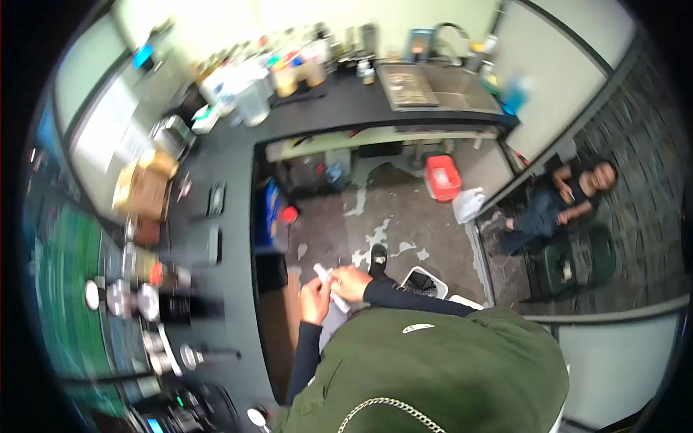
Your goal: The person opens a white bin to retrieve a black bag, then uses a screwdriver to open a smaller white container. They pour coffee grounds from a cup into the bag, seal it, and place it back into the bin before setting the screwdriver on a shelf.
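A small white roll-like item point(323, 273), blurred, is between my two hands, in front of my body at the counter's inner edge. My left hand point(312, 299) has its fingers closed round the item's left side. From the right, my right hand point(350, 283) pinches the same item, its fingers pressed together. More white material hangs just below the hands; its exact shape is too blurred to tell. Both forearms wear dark sleeves.
A black counter point(231, 289) runs along the left, with a cardboard box point(141, 189) and coffee equipment. At the back are pitchers point(253, 102) and a sink point(462, 90). A red basket point(442, 178) and white bin point(424, 281) stand on the floor. Another person point(563, 198) sits at right.
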`<state>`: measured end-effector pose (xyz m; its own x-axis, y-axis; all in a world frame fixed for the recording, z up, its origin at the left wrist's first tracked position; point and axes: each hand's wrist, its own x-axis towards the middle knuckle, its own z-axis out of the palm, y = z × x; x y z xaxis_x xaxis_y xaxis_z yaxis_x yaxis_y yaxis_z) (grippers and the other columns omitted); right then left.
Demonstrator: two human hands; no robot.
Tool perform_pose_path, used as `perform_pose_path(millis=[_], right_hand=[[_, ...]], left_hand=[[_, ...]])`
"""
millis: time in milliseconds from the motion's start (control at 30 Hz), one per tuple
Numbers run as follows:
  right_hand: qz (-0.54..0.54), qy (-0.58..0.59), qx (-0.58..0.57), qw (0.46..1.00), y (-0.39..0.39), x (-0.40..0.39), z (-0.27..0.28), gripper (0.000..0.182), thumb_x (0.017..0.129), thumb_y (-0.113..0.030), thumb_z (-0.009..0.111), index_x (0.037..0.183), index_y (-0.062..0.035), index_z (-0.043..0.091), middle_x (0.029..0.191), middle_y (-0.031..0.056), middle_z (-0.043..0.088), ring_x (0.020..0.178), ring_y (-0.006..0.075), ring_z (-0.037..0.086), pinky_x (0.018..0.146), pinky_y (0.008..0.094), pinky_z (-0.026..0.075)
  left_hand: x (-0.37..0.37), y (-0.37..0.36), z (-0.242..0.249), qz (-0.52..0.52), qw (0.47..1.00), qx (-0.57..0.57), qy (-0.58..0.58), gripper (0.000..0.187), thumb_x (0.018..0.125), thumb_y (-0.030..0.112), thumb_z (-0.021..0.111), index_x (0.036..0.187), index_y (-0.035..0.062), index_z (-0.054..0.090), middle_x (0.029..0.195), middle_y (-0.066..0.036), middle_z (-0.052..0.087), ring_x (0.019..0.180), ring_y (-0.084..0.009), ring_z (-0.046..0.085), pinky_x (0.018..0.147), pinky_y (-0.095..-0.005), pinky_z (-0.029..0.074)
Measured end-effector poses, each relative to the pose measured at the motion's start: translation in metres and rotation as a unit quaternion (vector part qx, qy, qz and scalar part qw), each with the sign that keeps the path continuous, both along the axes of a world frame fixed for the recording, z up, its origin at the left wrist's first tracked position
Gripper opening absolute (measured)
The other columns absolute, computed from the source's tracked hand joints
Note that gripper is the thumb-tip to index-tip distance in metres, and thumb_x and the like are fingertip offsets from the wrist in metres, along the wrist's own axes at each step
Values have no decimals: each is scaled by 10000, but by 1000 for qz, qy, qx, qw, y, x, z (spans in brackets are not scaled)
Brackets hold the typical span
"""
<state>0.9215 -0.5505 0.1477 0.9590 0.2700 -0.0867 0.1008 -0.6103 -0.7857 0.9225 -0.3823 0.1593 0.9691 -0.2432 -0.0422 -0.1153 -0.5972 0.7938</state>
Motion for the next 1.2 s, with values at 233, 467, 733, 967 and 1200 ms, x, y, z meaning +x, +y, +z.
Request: perform_pose_path(millis=[233, 467, 733, 967, 1200], right_hand=[[-53, 32, -39, 997, -36, 49, -27, 199, 792, -141, 601, 882, 4, 703, 829, 237, 693, 843, 411, 687, 750, 486, 551], [-153, -7, -48, 987, -154, 90, -57, 239, 796, -73, 624, 998, 52, 650, 996, 267, 661, 1018, 418, 642, 863, 479, 521], [-239, -107, -99, 960, -222, 135, -42, 529, 818, -97, 611, 1296, 43, 433, 985, 229, 630, 890, 411, 661, 764, 473, 521], [-313, -104, -151, 932, -296, 128, 21, 325, 827, -162, 660, 1120, -113, 529, 1110, 121, 581, 1086, 349, 601, 854, 503, 493], [-330, -144, -169, 918, -330, 136, 48, 177, 840, -141, 624, 975, -104, 516, 959, 103, 544, 980, 320, 613, 792, 475, 504]], left_hand=[[63, -60, 0, -78, 991, 103, -33, 366, 899, 262, 656, 719, -55, 620, 667, -250, 643, 678, -371, 697, 622, -463, 525], [158, -136, -24, -190, 960, 196, -64, 285, 820, 246, 655, 813, -39, 650, 804, -281, 666, 791, -474, 648, 743, -534, 511], [208, -252, 24, -260, 948, 137, -122, 403, 797, 139, 695, 1147, -25, 581, 1057, -291, 644, 976, -458, 624, 870, -493, 496], [238, -314, 29, -324, 941, -38, -91, 554, 835, 101, 686, 1328, -27, 469, 1182, -228, 615, 1103, -343, 623, 972, -380, 469], [272, -326, 39, -402, 912, 26, -75, 452, 834, 354, 768, 1032, -8, 582, 1056, -189, 656, 941, -301, 656, 798, -374, 499]])
